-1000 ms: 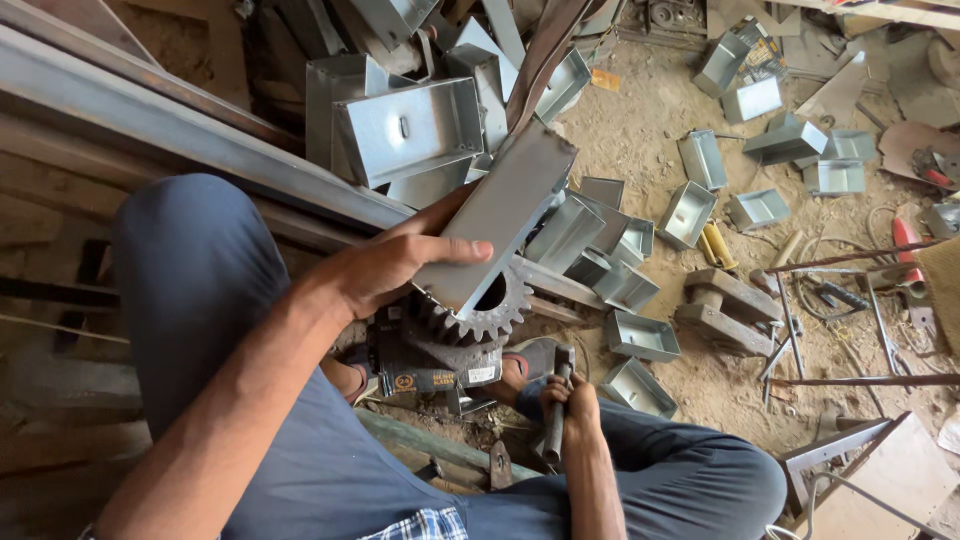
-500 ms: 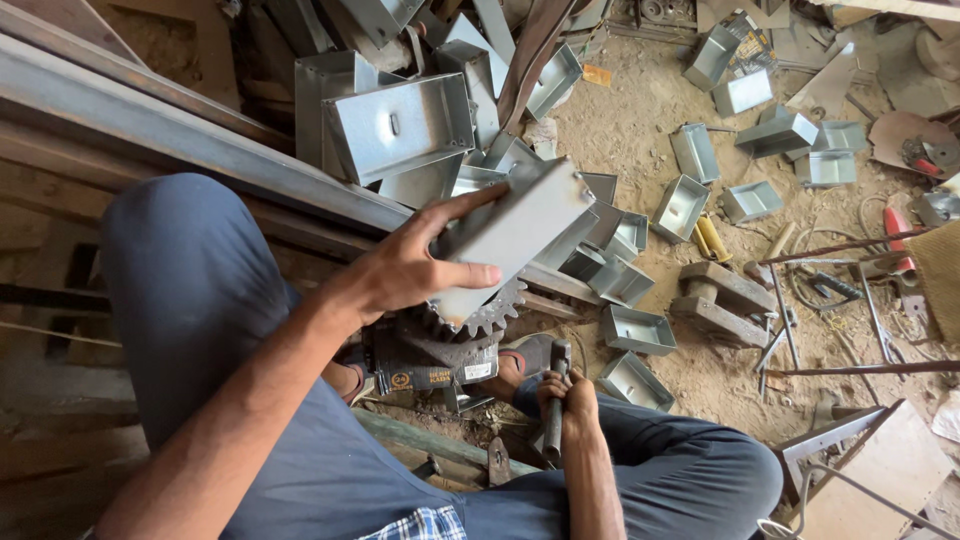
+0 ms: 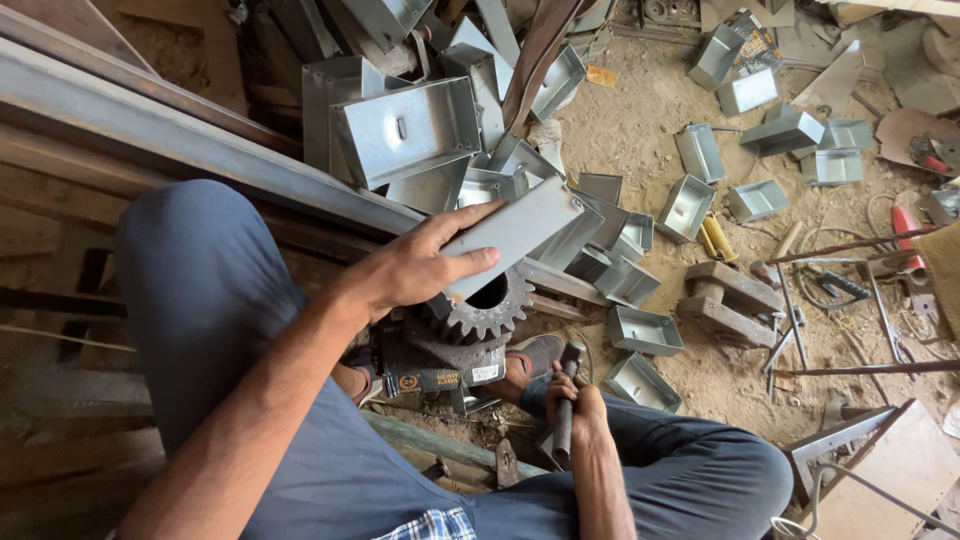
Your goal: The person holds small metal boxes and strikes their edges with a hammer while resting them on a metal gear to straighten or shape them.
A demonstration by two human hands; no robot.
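Metal boxes (image 3: 640, 330) scattered around gear (image 3: 490, 305), steel beam (image 3: 200, 140) alongside

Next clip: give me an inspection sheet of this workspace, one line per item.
Surface: sandy dirt floor, strewn with parts.
Job's things: flat grey metal sheet held over a toothed gear; hammer.
Clutter: folded metal trays scattered and piled; metal rods; steel beam.
Grips: left hand holds the sheet; right hand is closed on the hammer handle.
Cables: looped wire, right side.
Surroundings: the person's blue-trousered legs; wooden planks at left.
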